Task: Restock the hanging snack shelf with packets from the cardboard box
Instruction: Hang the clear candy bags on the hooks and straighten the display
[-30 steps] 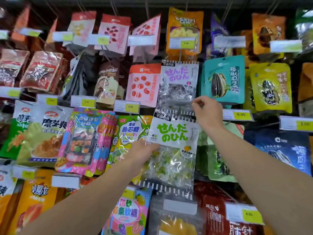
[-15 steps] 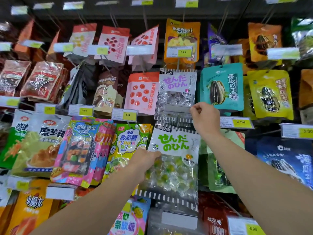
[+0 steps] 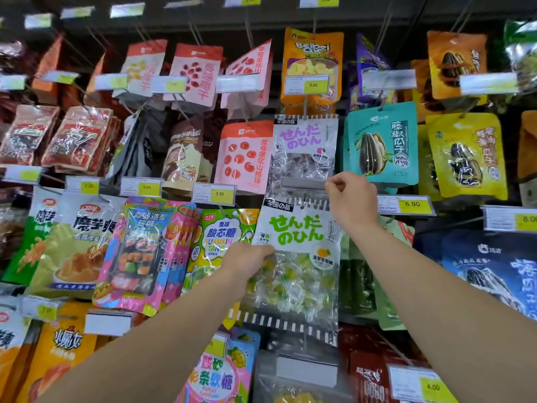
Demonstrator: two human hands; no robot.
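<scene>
Clear plastic with green letters: this candy packet [image 3: 296,257] is the one I am hanging now, in the middle of the snack shelf [image 3: 203,13], under a purple-lettered packet [image 3: 303,149] of the same brand. My left hand [image 3: 247,260] grips its left edge, fingers curled round the plastic, and holds it flat. My right hand [image 3: 350,199] is curled at the top right corner, beside the grey label holder [image 3: 302,183]; I think it pinches the header or the hook, but I cannot tell which. To do this well, I should keep the packet level, find the hole in the header, and slide it fully along the hook before I let go. The cardboard box is not visible.
</scene>
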